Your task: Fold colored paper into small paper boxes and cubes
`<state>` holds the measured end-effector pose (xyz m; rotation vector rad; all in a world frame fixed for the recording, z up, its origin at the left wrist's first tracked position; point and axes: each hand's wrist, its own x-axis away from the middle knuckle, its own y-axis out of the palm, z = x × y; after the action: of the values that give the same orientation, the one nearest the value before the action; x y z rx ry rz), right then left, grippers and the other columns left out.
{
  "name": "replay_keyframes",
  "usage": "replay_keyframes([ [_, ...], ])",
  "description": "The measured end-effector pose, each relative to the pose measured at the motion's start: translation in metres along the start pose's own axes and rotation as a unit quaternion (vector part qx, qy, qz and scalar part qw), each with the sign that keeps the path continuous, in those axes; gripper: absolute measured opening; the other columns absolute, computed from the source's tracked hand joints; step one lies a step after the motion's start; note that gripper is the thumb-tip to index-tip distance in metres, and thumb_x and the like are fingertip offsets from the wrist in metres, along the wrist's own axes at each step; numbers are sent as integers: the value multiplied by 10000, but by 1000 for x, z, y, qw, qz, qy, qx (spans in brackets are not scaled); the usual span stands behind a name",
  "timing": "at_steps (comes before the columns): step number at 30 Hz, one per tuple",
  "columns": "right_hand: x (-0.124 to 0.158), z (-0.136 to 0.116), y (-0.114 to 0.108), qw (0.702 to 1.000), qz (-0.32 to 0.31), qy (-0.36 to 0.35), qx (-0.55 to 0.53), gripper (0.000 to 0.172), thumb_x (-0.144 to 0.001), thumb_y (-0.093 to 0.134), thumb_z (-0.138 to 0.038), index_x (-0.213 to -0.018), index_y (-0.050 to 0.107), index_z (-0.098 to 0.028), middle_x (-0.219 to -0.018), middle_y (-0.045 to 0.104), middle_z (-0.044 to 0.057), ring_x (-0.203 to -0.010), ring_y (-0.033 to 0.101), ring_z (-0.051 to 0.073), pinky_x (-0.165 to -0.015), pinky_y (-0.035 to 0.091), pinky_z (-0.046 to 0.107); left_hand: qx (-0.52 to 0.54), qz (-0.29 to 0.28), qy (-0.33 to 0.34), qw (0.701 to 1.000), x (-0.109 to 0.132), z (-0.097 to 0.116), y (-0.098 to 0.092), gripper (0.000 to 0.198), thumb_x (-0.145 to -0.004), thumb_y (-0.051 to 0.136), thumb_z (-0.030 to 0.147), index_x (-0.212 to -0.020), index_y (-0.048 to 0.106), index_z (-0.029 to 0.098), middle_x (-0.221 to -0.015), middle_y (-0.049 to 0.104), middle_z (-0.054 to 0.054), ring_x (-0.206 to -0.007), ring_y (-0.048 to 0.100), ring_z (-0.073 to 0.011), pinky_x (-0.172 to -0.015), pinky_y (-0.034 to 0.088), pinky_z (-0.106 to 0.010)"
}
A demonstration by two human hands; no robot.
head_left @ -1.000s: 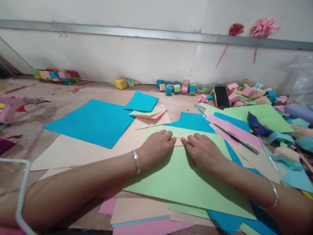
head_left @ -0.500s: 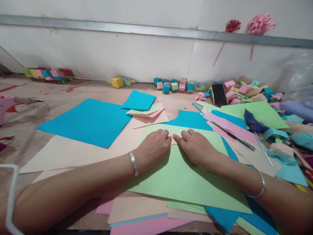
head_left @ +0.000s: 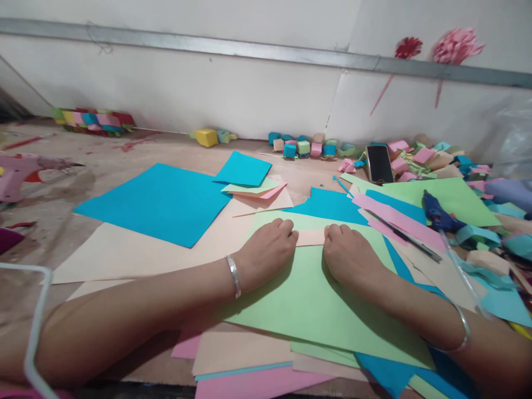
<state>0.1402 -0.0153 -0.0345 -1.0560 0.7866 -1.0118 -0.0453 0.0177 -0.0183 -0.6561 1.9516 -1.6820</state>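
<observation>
A narrow peach paper strip (head_left: 311, 238) stretches between my two hands, over a large light green sheet (head_left: 324, 299). My left hand (head_left: 272, 252) is closed on the strip's left end, its fingers curled under. At the other end, my right hand (head_left: 351, 255) grips the strip with bent fingers. Both hands rest close to the green sheet, and the strip's ends are hidden beneath the fingers. Left of them lies a big blue sheet (head_left: 155, 202), beside a small blue square (head_left: 245, 169) on folded green and pink pieces.
A blue glue gun (head_left: 440, 213), a pen-like cutter (head_left: 405, 238) and a phone (head_left: 379, 164) lie to the right among paper scraps. A pink glue gun (head_left: 19, 172) is at far left. Small paper cubes (head_left: 303, 147) line the wall. Pink sheets (head_left: 261, 382) stick out at the front edge.
My right hand has slid rightward away from the left, so more of the peach strip shows between them. The whole view has shifted slightly.
</observation>
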Motion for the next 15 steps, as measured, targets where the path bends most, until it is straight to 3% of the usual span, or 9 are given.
replay_keyframes([
  [8, 1, 3, 2, 1000, 10, -8, -8, 240, -736, 453, 42, -796, 623, -115, -794, 570, 143, -667, 479, 216, -552, 254, 336, -49, -4, -31, 998, 1, -2, -3, 253, -891, 507, 170, -660, 599, 125, -666, 531, -97, -643, 468, -211, -521, 293, -334],
  [12, 0, 4, -2, 1000, -7, -13, -15, 230, -753, 460, 33, -802, 632, -112, -809, 578, 144, -696, 498, 222, -562, 266, 334, -79, 34, -30, 996, 2, -1, -2, 227, -930, 444, 179, -770, 593, 117, -746, 552, -101, -689, 473, -222, -563, 337, -348],
  [15, 1, 4, -3, 1000, -4, -11, -28, 225, -792, 452, 5, -809, 640, -117, -805, 586, 140, -691, 505, 224, -574, 298, 342, -72, 66, 4, 995, 2, 0, 1, 194, -941, 405, 127, -962, 597, 105, -917, 581, -115, -826, 502, -232, -667, 399, -356],
])
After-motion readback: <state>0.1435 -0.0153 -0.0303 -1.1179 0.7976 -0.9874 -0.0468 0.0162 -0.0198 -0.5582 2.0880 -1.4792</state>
